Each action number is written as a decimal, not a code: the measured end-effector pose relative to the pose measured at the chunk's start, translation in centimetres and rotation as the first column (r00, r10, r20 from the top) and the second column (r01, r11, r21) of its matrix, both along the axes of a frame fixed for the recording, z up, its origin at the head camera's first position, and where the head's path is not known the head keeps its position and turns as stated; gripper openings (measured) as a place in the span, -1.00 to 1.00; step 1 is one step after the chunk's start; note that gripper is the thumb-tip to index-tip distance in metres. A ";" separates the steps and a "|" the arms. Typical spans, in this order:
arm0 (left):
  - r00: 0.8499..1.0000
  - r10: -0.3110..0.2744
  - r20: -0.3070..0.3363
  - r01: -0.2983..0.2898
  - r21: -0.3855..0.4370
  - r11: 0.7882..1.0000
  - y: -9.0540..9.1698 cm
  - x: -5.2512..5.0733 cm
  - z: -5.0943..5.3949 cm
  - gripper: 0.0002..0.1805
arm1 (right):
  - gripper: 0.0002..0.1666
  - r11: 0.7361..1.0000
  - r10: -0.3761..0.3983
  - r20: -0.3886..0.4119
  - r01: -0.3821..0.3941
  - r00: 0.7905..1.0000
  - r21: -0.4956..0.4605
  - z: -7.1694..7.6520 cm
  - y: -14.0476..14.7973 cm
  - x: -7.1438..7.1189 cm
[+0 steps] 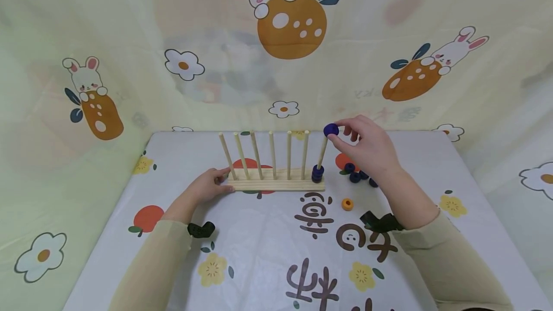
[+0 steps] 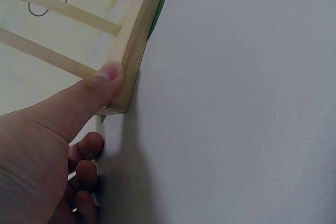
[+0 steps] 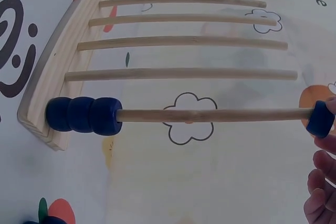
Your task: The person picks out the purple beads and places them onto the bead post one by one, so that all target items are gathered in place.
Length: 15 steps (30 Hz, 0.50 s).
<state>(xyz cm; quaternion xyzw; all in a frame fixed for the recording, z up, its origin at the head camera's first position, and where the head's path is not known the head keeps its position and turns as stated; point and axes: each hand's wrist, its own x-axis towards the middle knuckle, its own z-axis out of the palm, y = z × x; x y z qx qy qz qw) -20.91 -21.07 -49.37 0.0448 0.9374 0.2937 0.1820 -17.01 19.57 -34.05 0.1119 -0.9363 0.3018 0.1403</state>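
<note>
A wooden rack (image 1: pixel 276 185) with several upright pegs stands on the table. Three dark blue beads (image 3: pixel 84 115) are stacked at the foot of its rightmost peg (image 3: pixel 210 115). My right hand (image 1: pixel 367 145) pinches another blue bead (image 1: pixel 330 130) between thumb and fingers at the tip of that peg. In the right wrist view this bead meets the peg's end; how far it is threaded, I cannot tell. My left hand (image 1: pixel 208 185) grips the left end of the rack's base, its thumb (image 2: pixel 111 72) on the front edge and the other fingers partly hidden behind.
Several loose blue beads (image 1: pixel 355 177) lie right of the rack, partly under the right forearm. An orange bead (image 1: pixel 347 204) sits nearer the front. A patterned cloth (image 1: pixel 259 253) covers the table, and a patterned curtain (image 1: pixel 224 85) hangs behind it.
</note>
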 end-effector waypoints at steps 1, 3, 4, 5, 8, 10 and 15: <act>1.000 0.004 0.002 -0.004 -0.002 1.000 0.0 0.0 0.0 -0.14 | -0.52 1.000 -0.001 0.002 0.001 1.000 0.001 0.0 0.0 0.0; 1.000 0.008 0.007 -0.008 -0.004 1.000 0.0 0.0 -0.1 -0.13 | -0.53 1.000 -0.001 0.004 0.001 1.000 0.000 0.0 -0.1 -0.1; 1.000 0.009 0.008 -0.009 -0.004 1.000 0.0 0.0 -0.1 -0.13 | -0.53 1.000 -0.002 0.005 0.002 1.000 0.001 0.0 -0.2 -0.1; 1.000 0.010 0.009 -0.010 -0.003 1.000 0.0 -0.1 -0.2 -0.13 | -0.53 1.000 -0.003 0.009 0.003 1.000 0.001 0.0 -0.2 -0.2; 1.000 0.010 0.011 -0.010 0.000 1.000 0.0 -0.1 -0.2 -0.12 | -0.53 1.000 -0.006 0.017 0.006 1.000 0.001 -0.1 -0.4 -0.3; 1.000 0.009 0.009 -0.009 0.000 1.000 0.0 -0.1 -0.2 -0.12 | -0.52 1.000 -0.005 0.020 0.005 1.000 0.003 -0.2 -0.5 -0.3; 1.000 0.010 0.006 -0.010 -0.007 1.000 -0.1 -0.1 -0.3 -0.12 | -0.53 1.000 0.005 0.019 -0.005 1.000 0.005 -0.2 -0.6 -0.5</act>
